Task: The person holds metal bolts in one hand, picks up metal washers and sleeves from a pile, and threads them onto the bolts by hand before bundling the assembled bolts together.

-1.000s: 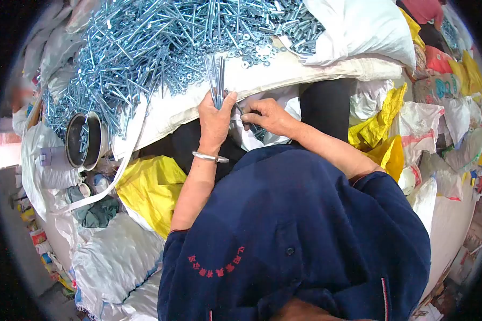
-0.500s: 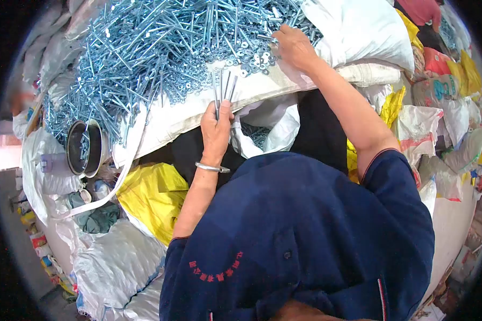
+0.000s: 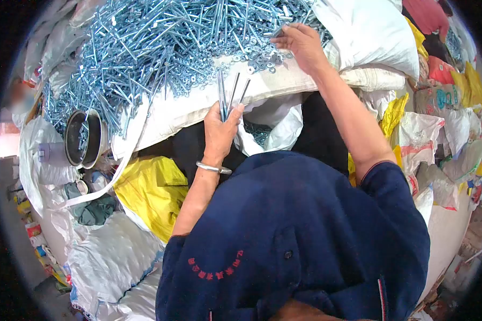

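Observation:
Several long metal bolts (image 3: 223,92) stand upright in my left hand (image 3: 220,131), whose fingers are wrapped round their lower ends. My right hand (image 3: 304,47) is at the front right edge of a large heap of bolts (image 3: 160,40). Its thumb and fingers pinch a small metal piece (image 3: 278,33) too partly covered to name. Flat washers (image 3: 261,61) lie scattered just left of and below my right hand, on the white sacking (image 3: 198,109) under the heap.
A dark-lined pan (image 3: 93,140) with bolts in it stands at the left. An open white bag (image 3: 286,131) hangs below the table's edge. A full white sack (image 3: 367,37) lies right of the heap, and a yellow sack (image 3: 150,190) lies lower left. Another person (image 3: 427,18) is at upper right.
My right hand has drawn slightly back from the heap, lifting the small metal piece. The bolts in my left hand have fanned a little wider apart.

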`<action>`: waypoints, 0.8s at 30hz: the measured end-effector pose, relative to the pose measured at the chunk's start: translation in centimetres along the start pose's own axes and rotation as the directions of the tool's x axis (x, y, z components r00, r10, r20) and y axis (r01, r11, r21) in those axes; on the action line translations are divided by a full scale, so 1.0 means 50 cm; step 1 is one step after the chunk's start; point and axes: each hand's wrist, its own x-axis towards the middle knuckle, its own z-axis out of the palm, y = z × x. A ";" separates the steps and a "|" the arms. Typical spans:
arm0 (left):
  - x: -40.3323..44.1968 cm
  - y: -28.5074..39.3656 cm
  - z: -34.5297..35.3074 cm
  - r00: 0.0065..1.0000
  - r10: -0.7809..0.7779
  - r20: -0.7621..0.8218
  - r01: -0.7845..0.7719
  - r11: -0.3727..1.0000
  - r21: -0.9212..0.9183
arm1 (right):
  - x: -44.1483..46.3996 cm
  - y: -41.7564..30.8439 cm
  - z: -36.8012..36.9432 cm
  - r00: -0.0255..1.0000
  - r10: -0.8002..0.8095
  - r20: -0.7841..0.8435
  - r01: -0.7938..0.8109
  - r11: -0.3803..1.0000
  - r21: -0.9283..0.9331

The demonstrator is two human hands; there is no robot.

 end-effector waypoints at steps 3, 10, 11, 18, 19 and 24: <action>-0.001 0.010 0.001 0.999 0.027 0.027 -0.026 0.998 -0.062 | -0.067 0.015 0.020 0.993 0.072 0.091 -0.086 0.982 0.168; -0.018 0.016 0.005 0.995 0.042 0.091 -0.031 0.993 -0.116 | -0.178 0.026 0.090 0.992 0.088 0.094 -0.097 0.990 0.100; -0.018 0.013 0.004 0.995 0.043 0.085 -0.033 0.992 -0.119 | -0.184 0.028 0.094 0.993 0.080 0.092 -0.087 0.993 0.079; -0.019 0.000 -0.002 0.988 0.145 0.046 -0.147 0.989 0.030 | -0.219 0.048 0.120 0.995 -0.003 0.099 0.008 0.999 -0.053; -0.018 -0.003 -0.003 0.986 0.163 0.042 -0.165 0.985 0.056 | -0.224 0.056 0.122 0.995 -0.003 0.100 0.008 0.998 -0.056; -0.015 -0.012 -0.022 0.995 0.103 -0.001 -0.103 0.993 -0.052 | -0.229 0.037 0.133 0.971 0.032 0.238 0.076 0.898 -0.433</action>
